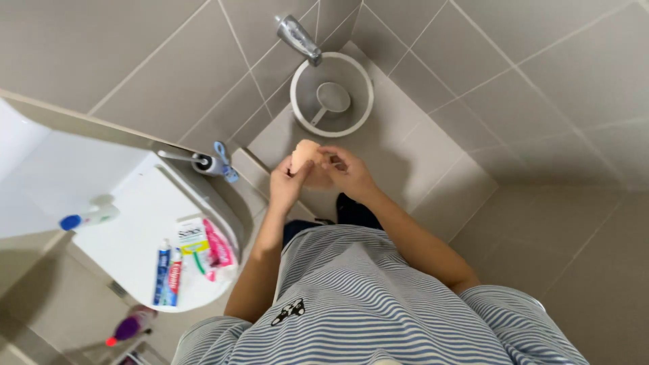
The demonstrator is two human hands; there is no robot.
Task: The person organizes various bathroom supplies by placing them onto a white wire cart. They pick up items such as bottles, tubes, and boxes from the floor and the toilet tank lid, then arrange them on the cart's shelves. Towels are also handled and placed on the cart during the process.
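Pale peach, rounded soap bar pinched upright in left hand, fingers curled round it. Right hand just beside, half-closed, fingertips touching the bar's side.

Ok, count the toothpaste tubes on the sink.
2: both lie side by side on the sink's front rim, one blue, one red-and-blue. Others may hide under the packets.
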